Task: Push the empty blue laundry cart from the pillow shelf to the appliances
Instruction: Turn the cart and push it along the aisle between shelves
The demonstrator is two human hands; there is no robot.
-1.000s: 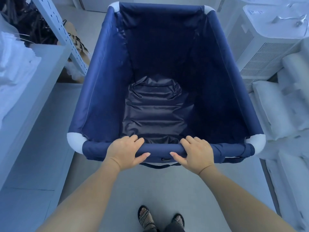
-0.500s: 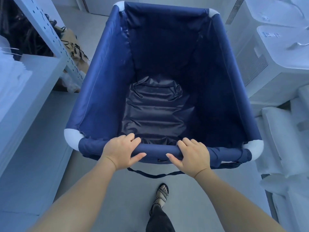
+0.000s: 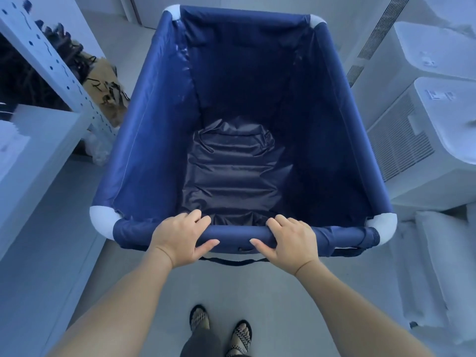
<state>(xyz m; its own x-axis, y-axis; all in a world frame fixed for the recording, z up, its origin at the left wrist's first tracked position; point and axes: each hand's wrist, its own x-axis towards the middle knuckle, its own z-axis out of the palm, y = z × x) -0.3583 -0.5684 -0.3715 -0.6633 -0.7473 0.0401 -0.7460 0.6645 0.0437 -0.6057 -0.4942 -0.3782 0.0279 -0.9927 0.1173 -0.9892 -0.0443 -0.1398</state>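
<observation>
The blue laundry cart [image 3: 144, 140] fills the middle of the head view, a deep fabric bin with white corner caps and nothing inside but its wrinkled dark liner. My left hand [image 3: 177, 237] and my right hand [image 3: 289, 240] both grip the padded near rail, side by side, thumbs under it. White appliances [image 3: 417, 140] with grilled sides stand directly to the right of the cart. White pillows [image 3: 438, 269] lie low at the right, level with my hands.
A white shelf unit [image 3: 38, 155] with a perforated upright [image 3: 59, 73] runs along the left. Brown paper bags [image 3: 105, 88] and dark clutter sit on the floor beyond it. Grey floor runs ahead past the cart. My sandalled feet [image 3: 219, 328] are below.
The cart and I have moved forward. The appliances have slid closer along the right, the pillows have dropped back towards me, and the shelf upright has passed further back on the left.
</observation>
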